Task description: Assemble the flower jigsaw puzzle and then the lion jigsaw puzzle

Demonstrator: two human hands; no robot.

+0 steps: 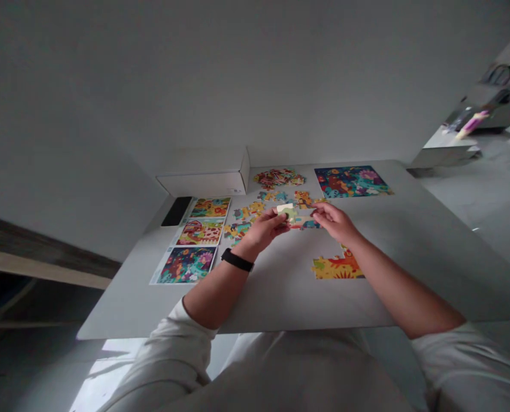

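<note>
My left hand [268,229], with a black band at its wrist, is closed on a pale green and cream jigsaw puzzle piece [287,210] above the middle of the table. To its right, my right hand [335,222] has its fingers drawn together. Whether anything is pinched in them is hidden. Loose puzzle pieces [303,199] lie on the table just behind and between the hands, and more loose pieces [242,213] are to the left. Below my right hand sits a joined yellow and orange puzzle section [335,269], partly covered by my right forearm.
Three printed picture sheets [188,265] line the table's left side, with a black phone-like slab [176,211] beside them. Behind them is a white box [203,183]. A heap of puzzle pieces [276,177] and a completed-looking dark puzzle picture [352,181] lie near the wall.
</note>
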